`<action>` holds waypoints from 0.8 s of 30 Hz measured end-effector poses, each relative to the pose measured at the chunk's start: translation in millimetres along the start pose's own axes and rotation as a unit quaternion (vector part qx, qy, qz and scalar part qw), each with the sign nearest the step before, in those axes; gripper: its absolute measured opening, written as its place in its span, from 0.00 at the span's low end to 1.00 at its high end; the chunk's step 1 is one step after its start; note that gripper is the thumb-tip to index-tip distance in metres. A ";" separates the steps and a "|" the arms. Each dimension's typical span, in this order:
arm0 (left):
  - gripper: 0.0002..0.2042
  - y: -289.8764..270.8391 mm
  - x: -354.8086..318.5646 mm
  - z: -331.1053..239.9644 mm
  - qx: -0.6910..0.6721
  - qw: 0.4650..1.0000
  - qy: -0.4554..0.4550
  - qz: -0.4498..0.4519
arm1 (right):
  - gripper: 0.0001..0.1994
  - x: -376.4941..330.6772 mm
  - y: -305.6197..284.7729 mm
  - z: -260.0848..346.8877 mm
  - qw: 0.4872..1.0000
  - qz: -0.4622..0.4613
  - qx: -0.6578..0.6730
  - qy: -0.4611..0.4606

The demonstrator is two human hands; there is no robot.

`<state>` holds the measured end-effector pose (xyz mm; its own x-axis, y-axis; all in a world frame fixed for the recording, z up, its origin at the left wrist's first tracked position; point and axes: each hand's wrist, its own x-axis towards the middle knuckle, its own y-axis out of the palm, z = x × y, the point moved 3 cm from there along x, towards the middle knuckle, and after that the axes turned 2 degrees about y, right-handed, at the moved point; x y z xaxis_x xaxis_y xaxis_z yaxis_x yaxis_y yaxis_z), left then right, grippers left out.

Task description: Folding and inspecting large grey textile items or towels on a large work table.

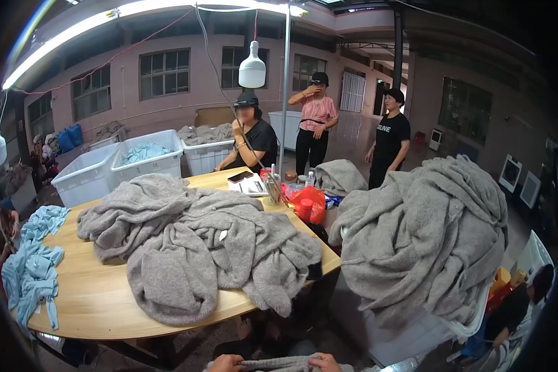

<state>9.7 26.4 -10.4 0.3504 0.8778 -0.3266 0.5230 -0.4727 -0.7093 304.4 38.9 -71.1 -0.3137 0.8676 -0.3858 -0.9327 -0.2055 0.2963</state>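
At the bottom edge, my left hand (227, 363) and my right hand (324, 362) are closed on a grey knitted garment (274, 363). The cloth stretches between them, and its lower part is cut off by the picture's edge. Beyond my hands, a loose heap of similar grey knitwear (173, 273) covers the middle of the wooden table (99, 310). A small white tag shows on that heap. To my right, a bigger mound of grey knitwear (421, 229) bulges above the rim of a white bin (384, 332).
Light blue garments (34, 273) hang over the table's left end. At its far edge are a phone (240, 177), a pen holder (271, 189) and a red plastic bag (310, 201). White bins (84, 173) stand behind. Three people are beyond the table, near a pole (286, 93) and hanging bulb (252, 68).
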 end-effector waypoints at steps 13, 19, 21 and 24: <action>0.12 11.8 -10.2 12.5 -0.305 0.939 -0.144 -0.070 | 0.07 34.2 -32.8 -57.0 0.974 -0.206 -0.004 -0.095; 0.04 34.4 3.8 10.8 -0.687 0.708 -0.062 -0.153 | 0.08 26.1 -16.2 -37.2 0.977 -0.179 -0.087 -0.073; 0.04 30.1 6.7 -7.7 -0.646 0.745 -0.073 -0.147 | 0.09 32.4 -16.4 -40.7 0.953 -0.144 -0.256 -0.074; 0.05 11.6 10.5 -40.2 -0.584 0.793 -0.084 -0.148 | 0.08 8.2 20.4 4.1 0.877 -0.114 -0.377 -0.275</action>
<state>50.7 27.0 3.0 0.0199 0.9155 -0.4019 0.9608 0.0937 0.2610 283.5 43.6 -64.6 -0.1643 0.9694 0.1824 -0.8771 -0.0590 -0.4766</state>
